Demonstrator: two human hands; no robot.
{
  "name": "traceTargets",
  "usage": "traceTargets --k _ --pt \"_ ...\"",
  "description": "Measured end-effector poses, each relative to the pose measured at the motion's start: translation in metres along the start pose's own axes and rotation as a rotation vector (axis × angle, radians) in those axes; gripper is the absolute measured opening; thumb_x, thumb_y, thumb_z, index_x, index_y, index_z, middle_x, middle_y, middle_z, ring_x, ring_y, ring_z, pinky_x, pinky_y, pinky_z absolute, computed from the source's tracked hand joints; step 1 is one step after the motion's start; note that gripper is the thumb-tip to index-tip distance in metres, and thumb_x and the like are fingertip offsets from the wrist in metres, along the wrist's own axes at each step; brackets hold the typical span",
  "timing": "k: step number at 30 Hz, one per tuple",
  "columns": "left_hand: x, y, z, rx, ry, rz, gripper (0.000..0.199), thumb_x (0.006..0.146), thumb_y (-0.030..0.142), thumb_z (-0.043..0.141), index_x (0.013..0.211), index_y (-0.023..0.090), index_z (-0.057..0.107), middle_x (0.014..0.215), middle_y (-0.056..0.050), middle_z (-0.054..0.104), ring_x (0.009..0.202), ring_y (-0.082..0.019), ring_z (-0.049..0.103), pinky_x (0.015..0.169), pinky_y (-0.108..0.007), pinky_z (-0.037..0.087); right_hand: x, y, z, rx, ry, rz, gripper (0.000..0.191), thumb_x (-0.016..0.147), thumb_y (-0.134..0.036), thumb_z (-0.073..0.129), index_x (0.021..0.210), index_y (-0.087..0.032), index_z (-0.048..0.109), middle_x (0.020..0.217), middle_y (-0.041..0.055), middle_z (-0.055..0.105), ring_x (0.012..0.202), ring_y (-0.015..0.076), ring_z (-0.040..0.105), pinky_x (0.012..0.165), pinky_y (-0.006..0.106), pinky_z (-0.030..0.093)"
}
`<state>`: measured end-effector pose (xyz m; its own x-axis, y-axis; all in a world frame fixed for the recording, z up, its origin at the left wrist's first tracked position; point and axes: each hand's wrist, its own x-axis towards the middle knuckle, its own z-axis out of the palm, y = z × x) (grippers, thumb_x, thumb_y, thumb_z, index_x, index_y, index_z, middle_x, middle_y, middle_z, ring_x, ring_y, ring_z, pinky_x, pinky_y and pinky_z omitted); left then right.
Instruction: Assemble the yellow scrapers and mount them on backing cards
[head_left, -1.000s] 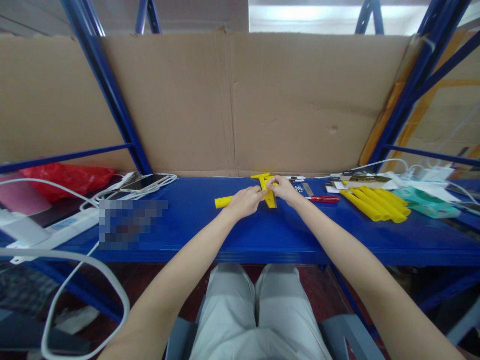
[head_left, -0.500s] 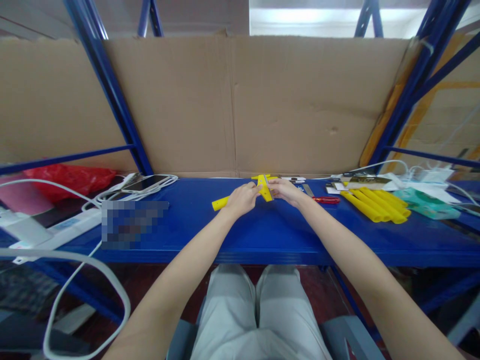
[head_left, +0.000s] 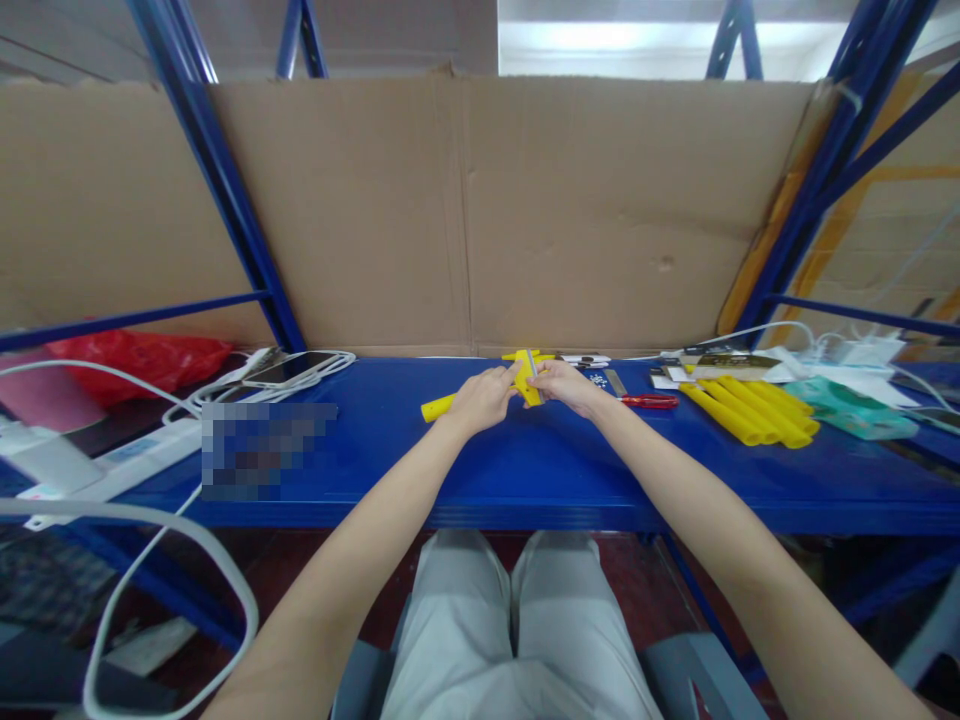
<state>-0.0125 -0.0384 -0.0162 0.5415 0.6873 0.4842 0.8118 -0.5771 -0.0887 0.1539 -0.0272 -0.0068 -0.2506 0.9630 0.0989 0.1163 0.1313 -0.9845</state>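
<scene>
The yellow tool (head_left: pixel 526 385) is up in both hands, just over the middle of the blue counter (head_left: pixel 480 470). Its handle sticks out past the left hand (head_left: pixel 484 400), and those fingers are curled tight around it. The right hand (head_left: pixel 570 387) has its fingers closed on the wide end, pinching its side. A thin shiny strip (head_left: pixel 533 363) runs along that wide end. So the handle and the wide end look joined, and the strip looks put on. I can't tell if it is all tight, so this one seems partly done, maybe nearly done.

Just behind it lies another yellow piece (head_left: pixel 512 356), partly hidden. To the right are a flat grey piece (head_left: pixel 616 381) and a red screwdriver (head_left: pixel 649 401), which no hand is touching. Farther right, a bunch of yellow tubes (head_left: pixel 750 412) lies side by side. They look not joined to anything yet, so there seems to be more left to do.
</scene>
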Motion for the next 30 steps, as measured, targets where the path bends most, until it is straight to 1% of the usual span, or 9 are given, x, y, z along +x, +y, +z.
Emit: traceTargets --k 6,10,16,21,23,24,26,28,30 --pt "0.0 -0.001 -0.001 0.049 -0.031 0.006 0.051 0.09 0.021 0.042 0.139 0.012 0.035 0.117 -0.014 0.059 0.108 -0.022 0.057 0.084 -0.03 0.046 0.001 0.003 0.001 -0.005 0.017 -0.007 0.016 0.08 -0.004 0.054 0.074 -0.017 0.047 0.053 -0.0024 0.063 0.046 0.0127 0.062 0.048 0.022 0.049" --pt "0.0 0.0 -0.002 0.081 -0.042 0.025 0.051 0.088 0.014 0.04 0.138 0.011 0.035 0.119 -0.014 0.058 0.109 -0.022 0.056 0.085 -0.031 0.047 0.0 0.004 0.001 0.008 0.007 0.008 0.016 0.079 -0.006 0.056 0.072 -0.017 0.048 0.052 -0.0021 0.062 0.048 0.0124 0.062 0.05 0.022 0.05" --pt "-0.001 0.003 -0.006 0.131 -0.073 -0.008 0.049 0.089 0.012 0.036 0.137 0.013 0.038 0.117 -0.013 0.059 0.105 -0.021 0.059 0.08 -0.029 0.049 0.0 0.002 0.0 0.049 -0.015 0.031 0.016 0.079 -0.008 0.058 0.07 -0.017 0.05 0.053 -0.0026 0.061 0.046 0.0105 0.059 0.051 0.023 0.051" --pt "0.0 0.005 -0.004 0.023 -0.024 -0.064 0.048 0.088 0.013 0.04 0.135 0.017 0.044 0.12 -0.01 0.061 0.1 -0.02 0.063 0.081 -0.03 0.05 -0.002 -0.005 -0.014 0.01 -0.087 0.023 0.013 0.084 -0.024 0.058 0.073 -0.018 0.053 0.063 0.0003 0.064 0.053 0.0109 0.061 0.054 0.022 0.05" --pt "0.002 0.002 -0.004 -0.091 0.061 -0.093 0.045 0.087 0.014 0.043 0.131 0.019 0.049 0.121 -0.008 0.062 0.103 -0.02 0.062 0.086 -0.029 0.048 0.0 -0.005 -0.031 -0.081 -0.01 -0.017 0.017 0.085 -0.03 0.055 0.074 -0.017 0.055 0.069 0.0024 0.066 0.057 0.0105 0.062 0.057 0.022 0.049" --pt "0.003 -0.001 -0.005 -0.16 0.12 -0.116 0.043 0.086 0.014 0.044 0.128 0.02 0.052 0.121 -0.007 0.062 0.105 -0.019 0.061 0.088 -0.029 0.047 0.001 -0.003 -0.043 -0.161 0.093 -0.047 0.016 0.086 -0.03 0.054 0.076 -0.017 0.056 0.072 0.0036 0.067 0.06 0.0104 0.062 0.059 0.022 0.049" --pt "0.006 -0.009 -0.009 -0.313 0.255 -0.176 0.038 0.086 0.016 0.047 0.123 0.02 0.056 0.119 -0.007 0.064 0.107 -0.019 0.06 0.09 -0.029 0.046 0.003 0.003 -0.07 -0.455 0.364 -0.058 0.012 0.085 -0.023 0.052 0.079 -0.016 0.059 0.08 0.0075 0.069 0.07 0.0126 0.063 0.065 0.023 0.049" --pt "0.008 -0.018 -0.015 -0.485 0.389 -0.238 0.031 0.085 0.019 0.05 0.114 0.018 0.061 0.113 -0.007 0.066 0.106 -0.019 0.06 0.088 -0.028 0.046 0.004 0.012 -0.096 -0.82 0.575 0.024 0.012 0.081 -0.015 0.052 0.081 -0.015 0.064 0.091 0.0117 0.069 0.087 0.0189 0.063 0.076 0.029 0.047" --pt "0.01 -0.028 -0.023 -0.674 0.504 -0.358 0.021 0.084 0.021 0.052 0.101 0.015 0.063 0.095 -0.008 0.069 0.094 -0.017 0.064 0.077 -0.023 0.048 0.004 0.021 -0.114 -1.041 0.63 0.191 0.018 0.079 -0.015 0.052 0.085 -0.017 0.068 0.097 0.0126 0.069 0.097 0.0246 0.062 0.082 0.035 0.046"
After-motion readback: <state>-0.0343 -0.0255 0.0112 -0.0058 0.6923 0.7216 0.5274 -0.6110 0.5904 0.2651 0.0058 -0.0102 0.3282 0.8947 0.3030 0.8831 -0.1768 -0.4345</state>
